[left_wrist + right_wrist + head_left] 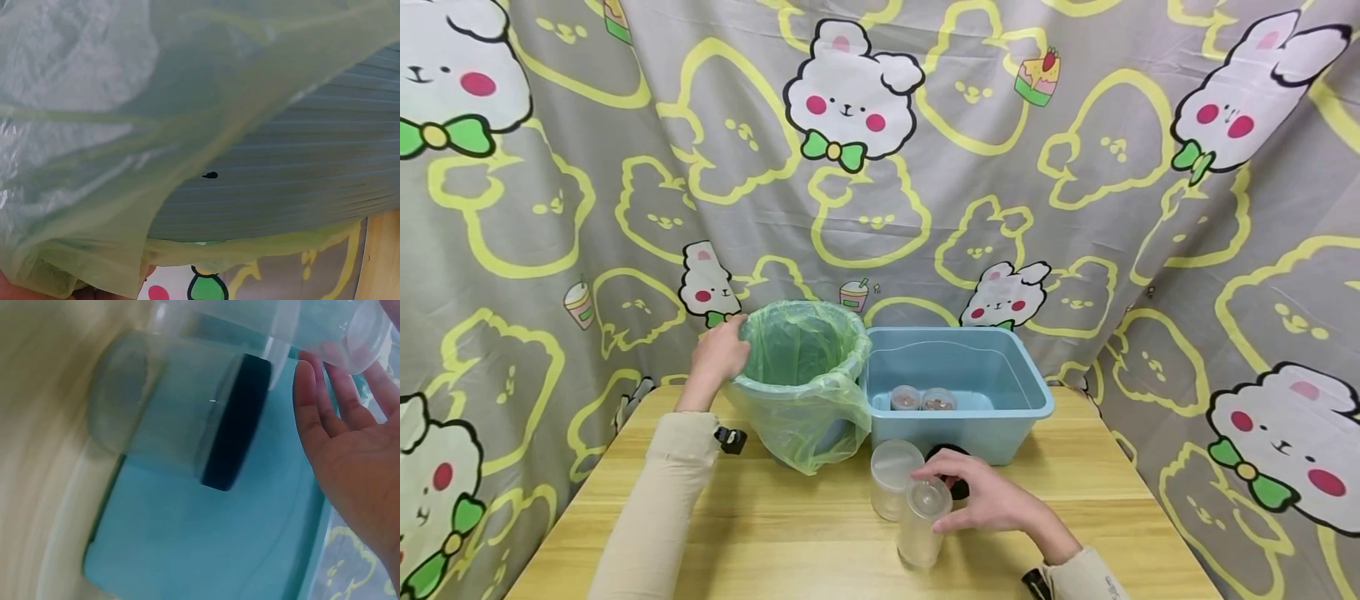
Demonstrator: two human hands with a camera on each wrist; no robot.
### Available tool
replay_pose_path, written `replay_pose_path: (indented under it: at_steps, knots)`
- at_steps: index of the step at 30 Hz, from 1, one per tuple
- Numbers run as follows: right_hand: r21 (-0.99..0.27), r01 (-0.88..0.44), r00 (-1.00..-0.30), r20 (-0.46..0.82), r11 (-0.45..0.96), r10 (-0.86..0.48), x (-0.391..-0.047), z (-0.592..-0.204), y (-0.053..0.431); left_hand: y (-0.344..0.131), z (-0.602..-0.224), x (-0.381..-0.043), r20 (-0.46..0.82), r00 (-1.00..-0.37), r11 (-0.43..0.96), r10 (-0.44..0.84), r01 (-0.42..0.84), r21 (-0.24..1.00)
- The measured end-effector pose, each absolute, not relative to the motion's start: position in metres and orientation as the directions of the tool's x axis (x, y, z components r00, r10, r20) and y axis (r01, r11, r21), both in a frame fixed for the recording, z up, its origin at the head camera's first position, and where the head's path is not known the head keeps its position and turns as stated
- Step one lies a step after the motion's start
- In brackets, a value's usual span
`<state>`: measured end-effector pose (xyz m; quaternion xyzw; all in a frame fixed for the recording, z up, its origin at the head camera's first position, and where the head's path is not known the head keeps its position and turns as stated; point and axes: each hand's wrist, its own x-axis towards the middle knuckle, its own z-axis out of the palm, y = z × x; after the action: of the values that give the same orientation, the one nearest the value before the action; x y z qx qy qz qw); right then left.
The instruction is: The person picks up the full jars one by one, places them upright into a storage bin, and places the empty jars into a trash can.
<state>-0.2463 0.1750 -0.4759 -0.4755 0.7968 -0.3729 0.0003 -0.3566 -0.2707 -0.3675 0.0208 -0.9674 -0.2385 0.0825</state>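
Left hand (721, 350) grips the lined bin (793, 417) at its rim; right hand (988, 493), well apart, pinches a clear jar (921, 533). Step looks like grasping; next move probably calls for a straight lift. Pale-lidded jar (897, 467) and black-lidded jar (181, 412) crowd the right hand; blue tub (955, 433) walls off beyond. Open counter (775, 542) between the forearms.
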Motion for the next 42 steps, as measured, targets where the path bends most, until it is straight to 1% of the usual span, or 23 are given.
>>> replay_pose_path:
  at_steps: [4, 10, 18, 22, 27, 37, 42]
  knots:
    - [-0.600, -0.759, -0.546, 0.374, 0.253, -0.750, -0.244, -0.465, 0.174, -0.271, -0.368, -0.356, 0.149, -0.985, 0.885, -0.084, -0.005, 0.465]
    - [-0.613, -0.745, -0.570, 0.377, 0.265, -0.730, -0.243, -0.449, 0.174, -0.272, -0.368, -0.355, 0.146, -0.986, 0.883, -0.086, -0.007, 0.470]
    - [-0.649, -0.697, -0.633, 0.357, 0.306, -0.687, -0.242, -0.434, 0.174, -0.271, -0.369, -0.355, 0.152, -0.985, 0.884, -0.087, -0.006, 0.467]
    - [-0.664, -0.679, -0.652, 0.351, 0.313, -0.672, -0.241, -0.429, 0.175, -0.270, -0.368, -0.355, 0.153, -0.984, 0.883, -0.087, -0.005, 0.469]
    - [-0.699, -0.656, -0.668, 0.364, 0.284, -0.649, -0.238, -0.419, 0.179, -0.270, -0.368, -0.355, 0.156, -0.984, 0.882, -0.089, -0.006, 0.471]
    - [-0.736, -0.660, -0.672, 0.489, 0.150, -0.557, -0.245, -0.405, 0.179, -0.270, -0.368, -0.354, 0.151, -0.984, 0.883, -0.091, -0.009, 0.469]
    - [-0.732, -0.670, -0.675, 0.532, 0.124, -0.512, -0.250, -0.400, 0.172, -0.270, -0.367, -0.353, 0.146, -0.985, 0.883, -0.090, -0.011, 0.470]
